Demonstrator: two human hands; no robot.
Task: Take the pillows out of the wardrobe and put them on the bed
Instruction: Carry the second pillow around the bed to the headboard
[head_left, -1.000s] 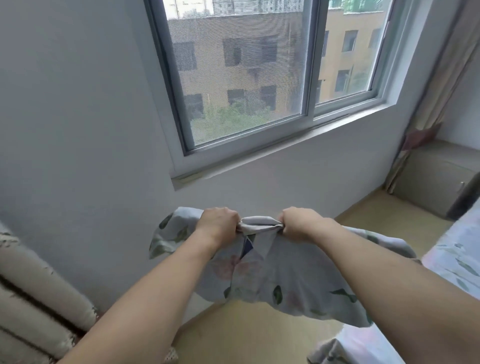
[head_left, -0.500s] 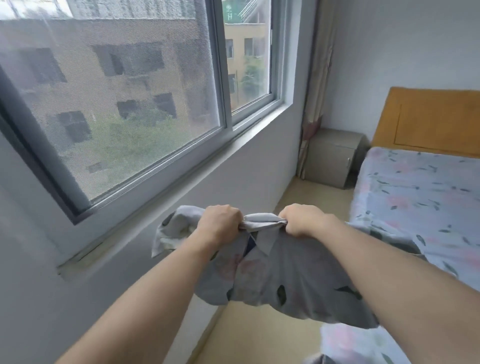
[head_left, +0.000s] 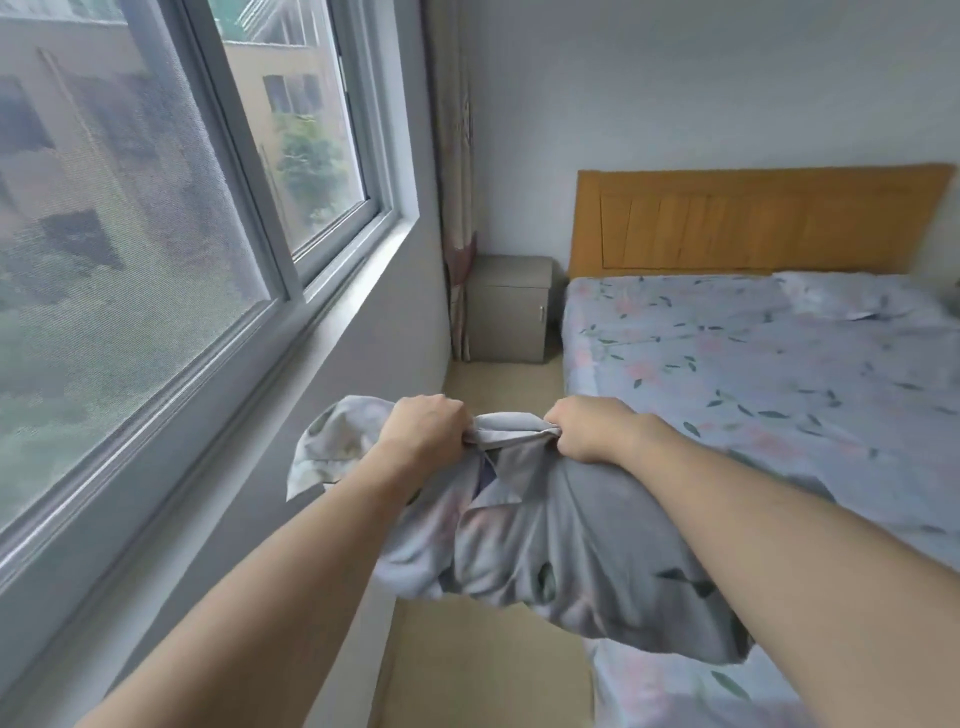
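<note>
A pillow in a pale blue floral case hangs in front of me, above the floor strip beside the bed. My left hand and my right hand both grip its bunched top edge, close together. The bed, covered with a matching floral sheet, lies to the right under a wooden headboard. A second pillow rests flat at the head of the bed on the far right. The wardrobe is out of view.
A wall with a large sliding window runs along my left. A narrow strip of beige floor leads between wall and bed to a grey bedside cabinet. A curtain hangs in the corner.
My view has swung right from the window wall to the bed and headboard. Both hands have kept the same grip on the pillow's top edge.
</note>
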